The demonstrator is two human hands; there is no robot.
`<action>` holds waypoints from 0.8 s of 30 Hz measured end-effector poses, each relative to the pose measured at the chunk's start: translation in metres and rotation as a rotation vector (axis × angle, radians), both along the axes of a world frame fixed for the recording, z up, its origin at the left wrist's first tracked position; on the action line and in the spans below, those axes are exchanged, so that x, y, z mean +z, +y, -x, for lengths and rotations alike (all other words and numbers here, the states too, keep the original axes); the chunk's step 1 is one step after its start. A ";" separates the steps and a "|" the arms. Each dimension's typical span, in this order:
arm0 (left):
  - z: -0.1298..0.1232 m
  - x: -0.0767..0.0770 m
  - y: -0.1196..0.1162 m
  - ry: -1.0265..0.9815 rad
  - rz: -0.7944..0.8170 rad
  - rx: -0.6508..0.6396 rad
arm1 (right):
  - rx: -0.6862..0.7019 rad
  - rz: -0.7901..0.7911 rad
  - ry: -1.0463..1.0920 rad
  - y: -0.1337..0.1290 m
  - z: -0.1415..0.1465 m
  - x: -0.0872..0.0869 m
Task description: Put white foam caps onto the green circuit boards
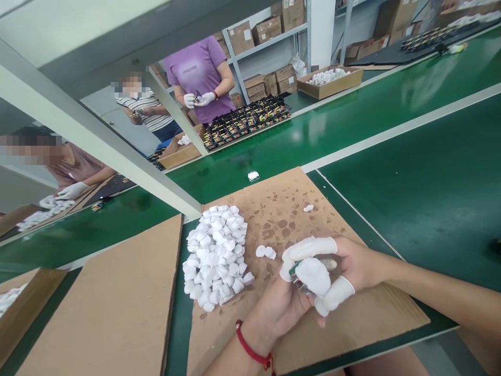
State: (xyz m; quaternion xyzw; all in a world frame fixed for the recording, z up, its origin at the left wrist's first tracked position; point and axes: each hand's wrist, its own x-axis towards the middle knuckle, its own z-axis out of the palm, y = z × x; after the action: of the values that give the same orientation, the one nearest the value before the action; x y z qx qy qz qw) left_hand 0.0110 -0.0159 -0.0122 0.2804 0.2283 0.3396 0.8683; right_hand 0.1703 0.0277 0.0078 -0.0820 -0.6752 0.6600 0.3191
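Observation:
My left hand (284, 303), with a red braided bracelet at the wrist, is wrapped round a small circuit board part (298, 279) with a green edge. A white round pad (314, 275) lies over that part and hides most of it. From the right, my right hand (354, 261), in white finger cots, closes its fingers about the pad and the part. Left of my hands a pile of white pads (217, 256) lies on a cardboard sheet (336, 339). Two or so loose pads (266, 252) lie between pile and hands, and another white pad (308, 208) lies farther back.
A slanting white post (117, 141) stands at the left. Beyond the sheet runs a green conveyor (324, 130) with one white-topped part (253, 176). Across it are several co-workers, rows of small assemblies (246, 121) and a box of white pieces (332, 83). More cardboard (113, 297) lies left.

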 end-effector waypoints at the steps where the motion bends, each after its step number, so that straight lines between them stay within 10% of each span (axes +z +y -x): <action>1: 0.000 0.001 0.000 -0.008 -0.008 0.010 | -0.046 -0.061 -0.010 0.001 0.000 0.001; 8: -0.002 0.010 -0.001 0.011 -0.009 0.034 | -0.169 -0.331 0.032 0.007 -0.001 0.001; 16: -0.003 0.012 -0.001 -0.016 -0.024 0.038 | -0.204 -0.260 0.038 0.005 0.003 -0.003; 21: 0.000 0.006 0.007 -0.005 0.002 0.069 | -0.346 -0.003 -0.014 0.003 0.009 -0.015; 24: 0.004 0.004 0.013 0.058 -0.001 0.163 | -0.674 0.258 -0.042 0.028 0.012 -0.024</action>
State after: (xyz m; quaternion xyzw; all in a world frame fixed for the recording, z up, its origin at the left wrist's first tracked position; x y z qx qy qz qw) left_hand 0.0066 -0.0024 -0.0079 0.2713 0.2752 0.4010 0.8306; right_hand 0.1580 0.0560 -0.0166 -0.3531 -0.5279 0.5955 0.4919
